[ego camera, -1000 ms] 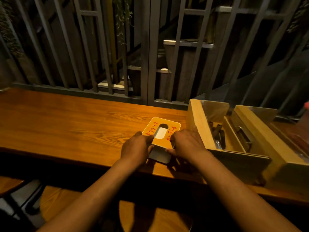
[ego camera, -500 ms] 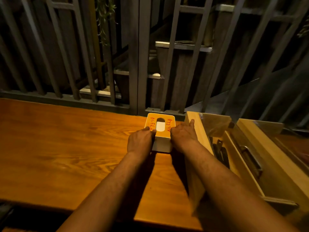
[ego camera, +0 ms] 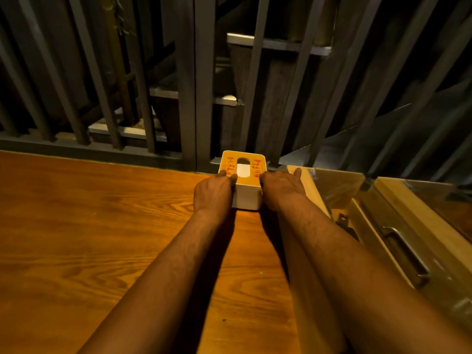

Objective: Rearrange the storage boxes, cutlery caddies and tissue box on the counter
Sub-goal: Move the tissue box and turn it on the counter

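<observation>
Tissue box [ego camera: 242, 175] sits at the far edge of the wooden worktop [ego camera: 89, 226], about 12 o'clock from the viewer, its back against the base rail of the dark metal railing [ego camera: 189, 80]. Top face is yellow-orange with red writing either side of an oval slot; white tissue shows in the slot. Side walls white.

Left hand [ego camera: 213, 191] pressed to the box's 9 o'clock side, fingertips [ego camera: 227, 172] curled over the top edge. Right hand [ego camera: 281, 187] on the 3 o'clock side, likewise over the top. Both grips clamped on the box, one from each side. Both forearms bare, stretched out across the worktop.

Pale wooden storage box [ego camera: 314, 192] lies just beside the right hand at 3 o'clock; touching the tissue box or not, cannot tell. It has a clear panel at its far end. A second wooden box [ego camera: 419, 213] is alongside it at 4 o'clock. Metal handle [ego camera: 406, 251] visible between their walls. Contents too dim to make out.
</observation>
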Demonstrator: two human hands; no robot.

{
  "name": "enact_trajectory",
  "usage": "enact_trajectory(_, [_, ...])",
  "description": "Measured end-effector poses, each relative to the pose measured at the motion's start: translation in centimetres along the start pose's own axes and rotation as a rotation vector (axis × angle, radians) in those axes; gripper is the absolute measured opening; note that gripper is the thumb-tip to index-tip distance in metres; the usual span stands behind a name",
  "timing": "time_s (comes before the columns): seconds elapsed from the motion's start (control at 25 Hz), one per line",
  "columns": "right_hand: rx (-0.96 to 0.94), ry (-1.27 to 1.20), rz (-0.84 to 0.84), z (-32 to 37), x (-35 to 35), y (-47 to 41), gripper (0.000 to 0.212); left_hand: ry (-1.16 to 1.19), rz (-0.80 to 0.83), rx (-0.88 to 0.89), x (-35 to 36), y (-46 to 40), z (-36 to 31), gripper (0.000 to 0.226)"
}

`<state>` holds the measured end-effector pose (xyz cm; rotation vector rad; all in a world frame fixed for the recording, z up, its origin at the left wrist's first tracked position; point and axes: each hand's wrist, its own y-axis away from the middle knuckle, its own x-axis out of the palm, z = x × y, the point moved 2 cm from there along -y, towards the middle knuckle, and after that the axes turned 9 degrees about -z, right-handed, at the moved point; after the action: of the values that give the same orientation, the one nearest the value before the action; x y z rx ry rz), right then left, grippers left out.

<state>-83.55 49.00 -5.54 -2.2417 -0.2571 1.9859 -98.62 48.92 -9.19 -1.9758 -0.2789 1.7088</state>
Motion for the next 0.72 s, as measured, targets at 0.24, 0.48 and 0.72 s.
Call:
enact_trajectory(0.24, [0.028,-0.006,0.022,-0.1,0.7,-0.9,0.046,-0.001,-0.01,-0.004,0.7,-0.7,0.2,0.052])
enact_trajectory(0.48, [0.005,-0.042,0.031,-0.1,0.4,-0.5,0.056,-0.026,0.096,0.014,0.6,-0.9,0.1,0.069])
enact_trajectory(0.72, [0.182,-0.618,-0.118,-2.2,-3.2,5.1,0.052,0.131,0.066,0.0,-5.1,3.4,-1.6,0.064])
